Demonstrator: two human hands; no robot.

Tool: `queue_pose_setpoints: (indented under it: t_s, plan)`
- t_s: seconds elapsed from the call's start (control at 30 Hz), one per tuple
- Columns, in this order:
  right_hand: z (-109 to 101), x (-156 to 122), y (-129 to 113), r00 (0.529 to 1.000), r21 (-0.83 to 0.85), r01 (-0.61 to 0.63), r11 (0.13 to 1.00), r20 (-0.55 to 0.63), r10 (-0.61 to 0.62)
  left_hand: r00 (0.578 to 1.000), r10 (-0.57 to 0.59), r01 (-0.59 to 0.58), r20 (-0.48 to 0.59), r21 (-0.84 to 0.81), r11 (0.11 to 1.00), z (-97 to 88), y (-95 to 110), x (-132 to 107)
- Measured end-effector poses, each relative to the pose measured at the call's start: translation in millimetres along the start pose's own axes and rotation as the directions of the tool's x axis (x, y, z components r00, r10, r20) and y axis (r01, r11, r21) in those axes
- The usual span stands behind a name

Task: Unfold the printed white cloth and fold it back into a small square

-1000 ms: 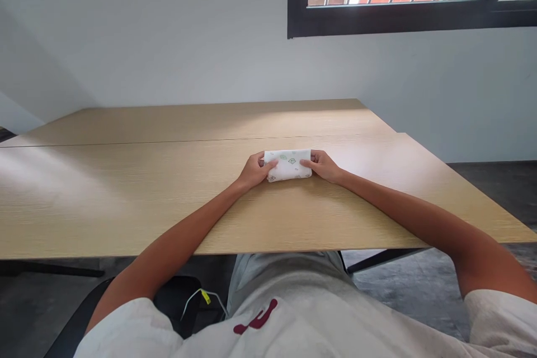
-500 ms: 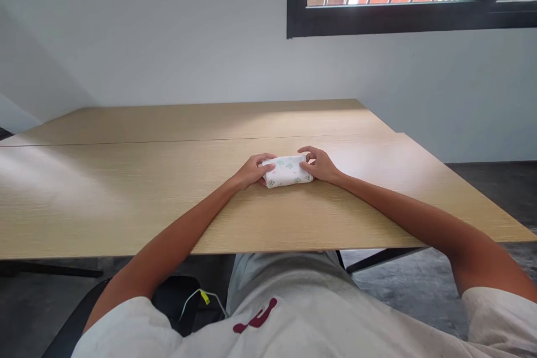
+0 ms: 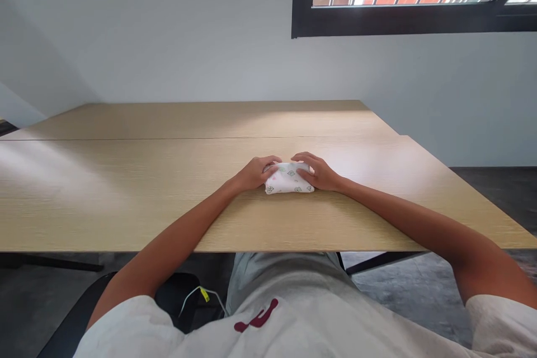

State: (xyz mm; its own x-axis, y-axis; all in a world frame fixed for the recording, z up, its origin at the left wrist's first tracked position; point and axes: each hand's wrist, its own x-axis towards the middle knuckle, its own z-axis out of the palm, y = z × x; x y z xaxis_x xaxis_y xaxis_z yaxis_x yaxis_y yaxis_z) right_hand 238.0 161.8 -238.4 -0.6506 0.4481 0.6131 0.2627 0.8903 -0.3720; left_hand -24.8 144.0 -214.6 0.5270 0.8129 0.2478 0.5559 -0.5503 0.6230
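Observation:
A small white cloth with a pale printed pattern lies rolled or folded into a compact bundle on the wooden table. My left hand grips its left end with fingers curled over the top. At the other end, my right hand has its fingers wrapped over the bundle too. Both hands rest on the tabletop, roughly at its middle.
A second wooden tabletop joins the near one along a seam and reaches the grey wall. A black-framed window sits high on the right. A black chair and dark floor show below the table's near edge.
The cloth has been rolled toward me into a shorter, tighter bundle. Both hands have come closer together and slid slightly nearer, their fingers now curled over its top.

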Motion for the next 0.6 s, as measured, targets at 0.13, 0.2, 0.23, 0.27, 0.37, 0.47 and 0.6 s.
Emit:
queue_pose_setpoints:
  t_s: [0.13, 0.2, 0.23, 0.27, 0.37, 0.47, 0.6]
  plan:
    - [-5, 2, -11, 0.972, 0.029, 0.184, 0.982, 0.142, -0.186, 1.0, 0.023, -0.022, -0.016, 0.058, 0.998, 4.0, 2, -2]
    - [-6, 3, -13, 0.954, 0.008, 0.217, 0.976, 0.209, -0.214, 0.999, 0.046, -0.045, -0.012, 0.087, 0.995, 6.2, 2, -2]
    - [-5, 3, -12, 0.948, -0.009, 0.219, 0.976, 0.24, -0.211, 0.998, 0.064, -0.062, -0.018, 0.098, 0.993, 7.3, 1, -2]
    - [-4, 3, -12, 0.943, -0.03, 0.215, 0.976, 0.266, -0.2, 0.995, 0.088, -0.083, -0.038, 0.112, 0.99, 8.2, 0, -2]
    - [-1, 0, -7, 0.943, -0.097, 0.186, 0.978, 0.296, -0.15, 0.967, 0.211, -0.178, -0.14, 0.217, 0.96, 8.2, -1, 0]
    - [3, -5, 0, 0.948, -0.187, 0.149, 0.971, 0.305, -0.087, 0.907, 0.384, -0.313, -0.172, 0.334, 0.889, 3.4, 13, 1]
    - [7, -9, 7, 0.949, -0.261, 0.151, 0.953, 0.307, -0.067, 0.829, 0.556, -0.537, -0.057, 0.191, 0.821, 3.5, 76, -24]
